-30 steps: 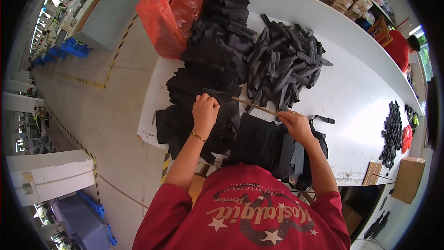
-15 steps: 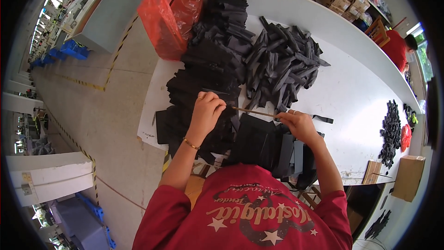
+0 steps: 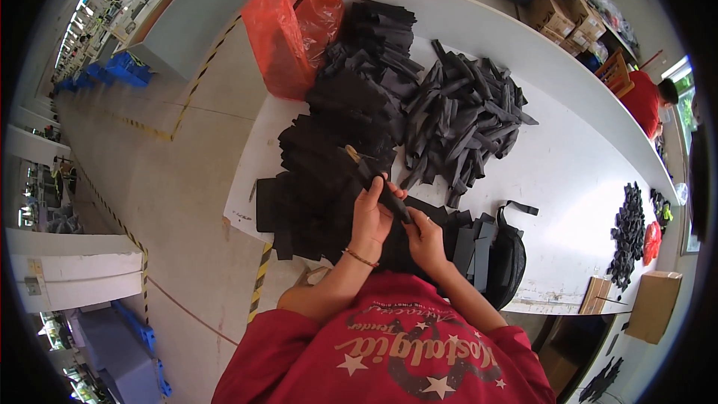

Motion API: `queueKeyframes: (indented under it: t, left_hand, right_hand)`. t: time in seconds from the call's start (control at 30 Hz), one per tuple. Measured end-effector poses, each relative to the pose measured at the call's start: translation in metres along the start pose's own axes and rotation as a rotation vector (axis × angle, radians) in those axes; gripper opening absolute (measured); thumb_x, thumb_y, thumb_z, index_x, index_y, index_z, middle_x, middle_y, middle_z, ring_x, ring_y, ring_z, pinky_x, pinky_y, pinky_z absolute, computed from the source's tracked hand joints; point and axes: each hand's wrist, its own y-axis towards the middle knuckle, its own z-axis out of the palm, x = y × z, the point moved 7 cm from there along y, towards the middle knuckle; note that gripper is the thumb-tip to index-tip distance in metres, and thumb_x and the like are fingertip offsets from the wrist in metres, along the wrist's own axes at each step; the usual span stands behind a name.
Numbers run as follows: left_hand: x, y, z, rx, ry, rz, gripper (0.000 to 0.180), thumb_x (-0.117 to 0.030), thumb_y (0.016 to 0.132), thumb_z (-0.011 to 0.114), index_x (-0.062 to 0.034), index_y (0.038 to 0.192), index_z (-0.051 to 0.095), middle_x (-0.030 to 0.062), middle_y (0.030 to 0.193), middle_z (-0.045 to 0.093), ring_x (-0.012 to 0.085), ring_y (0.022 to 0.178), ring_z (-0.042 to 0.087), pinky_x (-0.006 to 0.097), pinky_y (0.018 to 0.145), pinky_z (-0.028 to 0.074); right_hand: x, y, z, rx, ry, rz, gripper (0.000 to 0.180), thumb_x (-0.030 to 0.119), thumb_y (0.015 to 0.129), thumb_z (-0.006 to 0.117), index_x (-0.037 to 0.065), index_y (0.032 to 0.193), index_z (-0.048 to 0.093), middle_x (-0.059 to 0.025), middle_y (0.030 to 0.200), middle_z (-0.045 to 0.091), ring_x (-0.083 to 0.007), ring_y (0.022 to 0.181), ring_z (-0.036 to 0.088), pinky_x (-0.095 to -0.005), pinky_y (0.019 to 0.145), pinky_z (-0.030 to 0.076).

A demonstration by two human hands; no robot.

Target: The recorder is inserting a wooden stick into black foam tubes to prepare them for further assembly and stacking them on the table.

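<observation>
My left hand [image 3: 373, 213] is closed round a narrow black fabric strip [image 3: 394, 204], its thumb pointing up along the cloth. At the strip's lower end, my right hand [image 3: 426, 242] pinches the same piece, close beside the left. A tan tip [image 3: 351, 152] shows at the strip's upper end; what lies inside the cloth is hidden. Under and left of my hands spreads a heap of flat black fabric pieces [image 3: 336, 135]. Beyond my hands to the right lies a loose pile of narrow black strips [image 3: 467, 120].
A red plastic bag [image 3: 278, 45] stands at the table's far left corner. A black bag with a strap [image 3: 508, 262] sits at the near edge, right of me. Further right are another black pile [image 3: 627, 236] and a cardboard box [image 3: 654, 307]. A raised white ledge [image 3: 516, 34] borders the table's back.
My hands have come together from wide apart. The thin brown stick that stretched between them no longer shows at full length; a black strip is now in both hands.
</observation>
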Motion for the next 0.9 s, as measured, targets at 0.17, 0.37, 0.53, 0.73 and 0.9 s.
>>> queueKeyframes:
  t: [0.17,0.37,0.53,0.73,0.9]
  left_hand:
    - [-0.001,0.002,0.001,-0.057,0.005,0.006,0.02,-0.023,0.088,0.069,-0.007,0.096,0.061,0.005,0.077,0.062,0.0171,0.068,0.06,0.038,0.077,0.053]
    - [-0.001,-0.003,0.011,-0.113,0.043,0.004,0.019,-0.023,0.088,0.07,-0.0068,0.092,0.06,0.0059,0.075,0.061,0.0159,0.062,0.059,0.033,0.064,0.053]
    - [-0.014,0.012,0.013,-0.161,0.203,0.06,0.019,-0.021,0.088,0.07,-0.005,0.088,0.06,0.0052,0.067,0.059,0.0121,0.048,0.051,0.025,0.045,0.043]
    - [-0.017,0.025,0.005,-0.197,0.246,0.024,0.024,-0.025,0.086,0.072,-0.0042,0.086,0.059,0.002,0.057,0.054,0.0068,0.036,0.038,0.021,0.035,0.024]
    - [-0.01,0.028,0.013,-0.141,0.078,0.049,0.046,-0.047,0.092,0.058,-0.0025,0.104,0.055,0.0094,0.079,0.06,0.0189,0.06,0.06,0.031,0.05,0.048]
  right_hand:
    - [0.009,-0.018,0.011,-0.148,-0.097,0.004,0.023,0.001,0.09,0.055,0.001,0.114,0.055,-0.0199,0.089,0.062,-0.0387,0.079,0.062,-0.0405,0.064,0.049]
    - [-0.002,-0.038,0.006,-0.229,-0.159,-0.032,0.02,0.006,0.092,0.056,0.0,0.111,0.057,-0.0173,0.078,0.06,-0.0298,0.066,0.06,-0.0353,0.059,0.047]
    - [-0.019,-0.057,0.003,-0.05,-0.105,0.165,0.019,0.006,0.091,0.059,-0.001,0.108,0.06,-0.019,0.076,0.061,-0.0351,0.069,0.064,-0.037,0.06,0.049]
    - [-0.016,-0.09,-0.03,0.129,0.001,0.283,0.017,0.006,0.09,0.059,-0.001,0.105,0.063,-0.016,0.07,0.06,-0.0217,0.056,0.059,-0.0315,0.054,0.046]
    - [-0.007,-0.088,-0.051,0.093,-0.061,0.26,0.018,0.007,0.093,0.056,0.0,0.109,0.063,-0.0021,0.062,0.053,-0.0063,0.055,0.048,-0.0236,0.05,0.039]
